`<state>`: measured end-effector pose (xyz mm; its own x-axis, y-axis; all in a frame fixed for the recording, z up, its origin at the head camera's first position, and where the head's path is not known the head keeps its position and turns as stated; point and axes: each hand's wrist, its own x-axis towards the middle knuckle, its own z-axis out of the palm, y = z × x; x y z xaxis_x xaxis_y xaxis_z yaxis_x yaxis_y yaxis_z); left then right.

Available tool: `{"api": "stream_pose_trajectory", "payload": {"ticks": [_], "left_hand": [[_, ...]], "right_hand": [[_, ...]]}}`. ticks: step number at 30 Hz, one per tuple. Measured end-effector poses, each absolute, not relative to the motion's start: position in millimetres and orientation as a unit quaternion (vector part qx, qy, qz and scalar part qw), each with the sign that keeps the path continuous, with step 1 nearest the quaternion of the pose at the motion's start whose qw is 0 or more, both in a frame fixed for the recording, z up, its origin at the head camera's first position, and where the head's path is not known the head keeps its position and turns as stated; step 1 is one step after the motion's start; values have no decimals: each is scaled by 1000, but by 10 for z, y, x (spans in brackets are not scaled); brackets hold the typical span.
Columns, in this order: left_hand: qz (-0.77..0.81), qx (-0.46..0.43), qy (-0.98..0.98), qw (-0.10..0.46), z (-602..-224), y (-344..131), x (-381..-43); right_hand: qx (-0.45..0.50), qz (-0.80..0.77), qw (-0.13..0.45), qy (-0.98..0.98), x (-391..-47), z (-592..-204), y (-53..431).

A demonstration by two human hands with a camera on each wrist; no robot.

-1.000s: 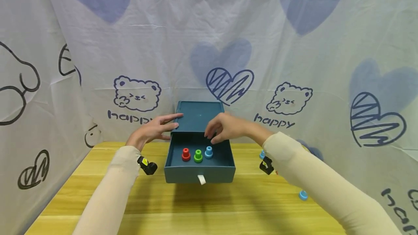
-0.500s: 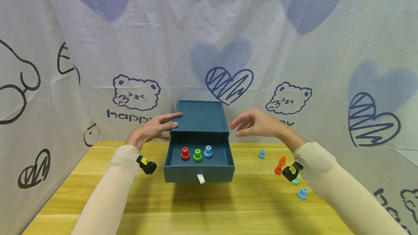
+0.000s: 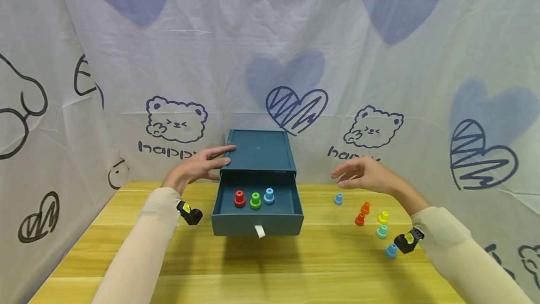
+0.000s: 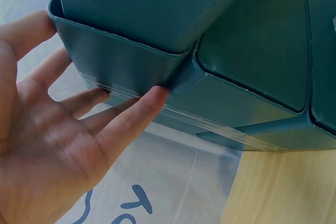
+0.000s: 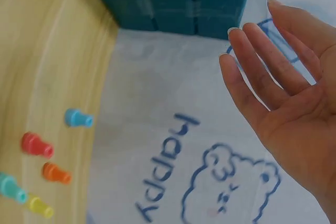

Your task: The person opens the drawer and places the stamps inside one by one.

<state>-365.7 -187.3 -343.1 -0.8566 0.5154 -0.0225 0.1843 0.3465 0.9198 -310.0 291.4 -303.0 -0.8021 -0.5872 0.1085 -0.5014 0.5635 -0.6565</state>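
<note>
A dark teal drawer box [image 3: 259, 151] stands at the back of the table, its top drawer [image 3: 258, 225] pulled out toward me. Inside the drawer sit a red peg [image 3: 239, 199], a green peg [image 3: 255, 201] and a blue peg [image 3: 268, 196]. My left hand [image 3: 195, 168] rests on the box's left side, fingers spread over its top edge and side; the left wrist view shows fingertips [image 4: 156, 94] against the wall. My right hand [image 3: 371, 176] hangs in the air right of the box, fingers loosely bent and holding nothing. Below it on the table stands another blue peg [image 3: 338, 199].
On the right of the wooden table [image 3: 329, 266] lie more pegs: orange [image 3: 365, 208], red-orange [image 3: 360, 219], yellow [image 3: 383, 217], mint [image 3: 381, 231] and blue [image 3: 391, 250]. A printed white curtain [image 3: 236, 36] hangs right behind the box. A white pull tab [image 3: 259, 231] sticks out from the drawer front.
My right hand has moved from over the drawer out to the right, above the loose pegs, uncovering them. My left hand stays on the box, and the three pegs in the drawer have not moved.
</note>
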Motion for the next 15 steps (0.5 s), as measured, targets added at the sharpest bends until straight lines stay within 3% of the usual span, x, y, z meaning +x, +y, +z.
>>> {"api": "stream_pose_trajectory", "payload": {"ticks": [15], "left_hand": [[527, 219, 806, 157, -3433, -1880, -3648]], "right_hand": [[-273, -356, 68, 891, -2784, -3614, 3694]]}}
